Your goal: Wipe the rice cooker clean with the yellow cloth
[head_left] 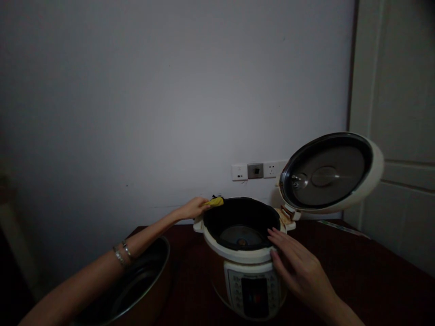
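Note:
A white electric pressure cooker (pixel 217 246) stands on the dark table, and its cavity is bare down to the heating plate. Hinged at the right, its round lid (pixel 331 174) is tilted up and back. My left hand (pixel 195 208) reaches to the far left of the rim, its fingers closed on a yellow cloth (pixel 215 202) that touches the rim. On the near right of the rim rests my right hand (pixel 299 265), fingers stretched out and thumb apart, holding nothing. Under my left forearm sits the inner pot (pixel 166 271), partly hidden by the arm.
Behind the cooker, wall sockets (pixel 239 172) are set in the pale wall (pixel 170 90). A door (pixel 401 136) is at the right. A thin flat strip (pixel 343 228) lies on the dark red table (pixel 374 271) near its back edge.

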The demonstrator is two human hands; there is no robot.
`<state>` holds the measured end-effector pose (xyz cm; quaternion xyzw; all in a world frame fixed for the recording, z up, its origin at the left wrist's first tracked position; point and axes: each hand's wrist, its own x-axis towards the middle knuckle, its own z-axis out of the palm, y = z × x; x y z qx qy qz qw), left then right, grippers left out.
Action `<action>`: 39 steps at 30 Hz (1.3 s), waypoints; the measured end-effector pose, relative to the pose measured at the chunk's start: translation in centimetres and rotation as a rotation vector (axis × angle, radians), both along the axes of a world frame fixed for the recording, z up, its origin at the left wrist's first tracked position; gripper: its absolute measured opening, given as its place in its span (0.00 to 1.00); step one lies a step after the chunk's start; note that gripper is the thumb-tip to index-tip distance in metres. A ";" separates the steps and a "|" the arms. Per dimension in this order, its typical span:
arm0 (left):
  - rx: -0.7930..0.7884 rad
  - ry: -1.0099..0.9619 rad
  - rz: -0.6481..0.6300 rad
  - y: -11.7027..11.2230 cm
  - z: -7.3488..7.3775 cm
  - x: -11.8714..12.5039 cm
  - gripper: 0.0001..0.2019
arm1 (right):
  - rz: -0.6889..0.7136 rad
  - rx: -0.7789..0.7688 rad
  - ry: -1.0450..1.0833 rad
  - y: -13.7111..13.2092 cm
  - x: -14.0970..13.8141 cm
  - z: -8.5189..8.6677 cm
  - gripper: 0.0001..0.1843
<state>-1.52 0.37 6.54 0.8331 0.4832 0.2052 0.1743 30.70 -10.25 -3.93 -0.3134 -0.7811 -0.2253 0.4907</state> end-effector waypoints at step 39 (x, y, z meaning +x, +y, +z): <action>0.104 0.033 0.125 -4.3 -2.2 -2.7 0.19 | 0.015 0.107 -0.035 0.6 0.4 0.1 0.16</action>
